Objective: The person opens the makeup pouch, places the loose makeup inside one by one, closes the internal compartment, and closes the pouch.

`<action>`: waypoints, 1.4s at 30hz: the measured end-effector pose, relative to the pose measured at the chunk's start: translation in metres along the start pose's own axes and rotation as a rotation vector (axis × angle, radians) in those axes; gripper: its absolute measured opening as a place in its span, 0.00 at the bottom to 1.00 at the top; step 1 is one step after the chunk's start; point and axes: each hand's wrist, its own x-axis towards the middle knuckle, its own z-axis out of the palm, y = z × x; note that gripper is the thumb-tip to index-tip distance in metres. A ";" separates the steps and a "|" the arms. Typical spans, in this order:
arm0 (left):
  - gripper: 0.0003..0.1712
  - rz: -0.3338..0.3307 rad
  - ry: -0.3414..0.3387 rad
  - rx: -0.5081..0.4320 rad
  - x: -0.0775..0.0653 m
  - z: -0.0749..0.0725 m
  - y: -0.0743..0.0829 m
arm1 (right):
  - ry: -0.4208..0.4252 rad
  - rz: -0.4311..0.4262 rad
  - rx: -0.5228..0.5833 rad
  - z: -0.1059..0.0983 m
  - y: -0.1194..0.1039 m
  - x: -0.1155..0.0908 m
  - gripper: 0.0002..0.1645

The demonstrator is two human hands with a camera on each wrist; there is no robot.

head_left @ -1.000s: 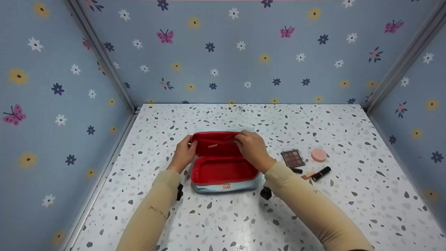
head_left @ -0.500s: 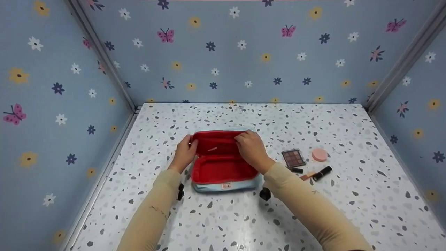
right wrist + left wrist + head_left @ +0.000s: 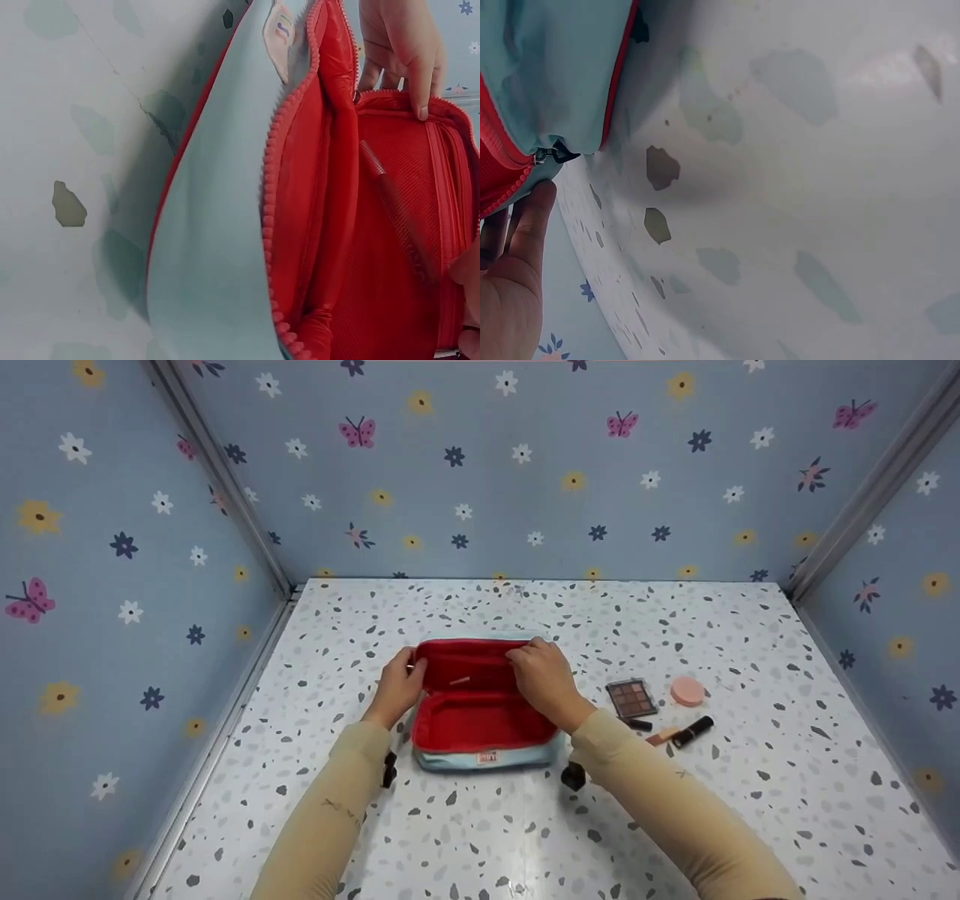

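A light blue makeup bag (image 3: 484, 760) with red lining lies unzipped, its lid raised at the back. My left hand (image 3: 397, 688) grips the lid's left edge, with the thumb inside, as the right wrist view also shows. Inside the lid is a zipped mesh pocket (image 3: 390, 217), with a slim clear stick (image 3: 394, 199) behind the mesh. My right hand (image 3: 546, 675) pinches at the lid's upper right, by the pocket's zipper; its exact hold is partly hidden. A zip pull (image 3: 555, 153) hangs at the bag's corner in the left wrist view.
To the right lie an eyeshadow palette (image 3: 631, 698), a round pink compact (image 3: 687, 691), a black tube (image 3: 693, 731), a small orange-brown item (image 3: 662, 736) and a short black item (image 3: 637, 725) partly behind the right sleeve. Flowered walls (image 3: 480, 472) enclose the speckled table (image 3: 465, 847).
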 end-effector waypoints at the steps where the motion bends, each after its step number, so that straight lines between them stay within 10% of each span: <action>1: 0.16 0.003 0.000 0.004 0.001 0.000 0.000 | 0.010 -0.006 0.012 -0.001 0.000 -0.001 0.09; 21: 0.17 0.026 -0.006 0.001 0.008 -0.004 0.000 | 0.106 0.098 0.181 -0.033 0.040 -0.027 0.10; 42: 0.16 -0.007 0.000 0.000 0.008 0.002 -0.002 | -0.160 0.276 0.256 -0.056 0.079 -0.069 0.15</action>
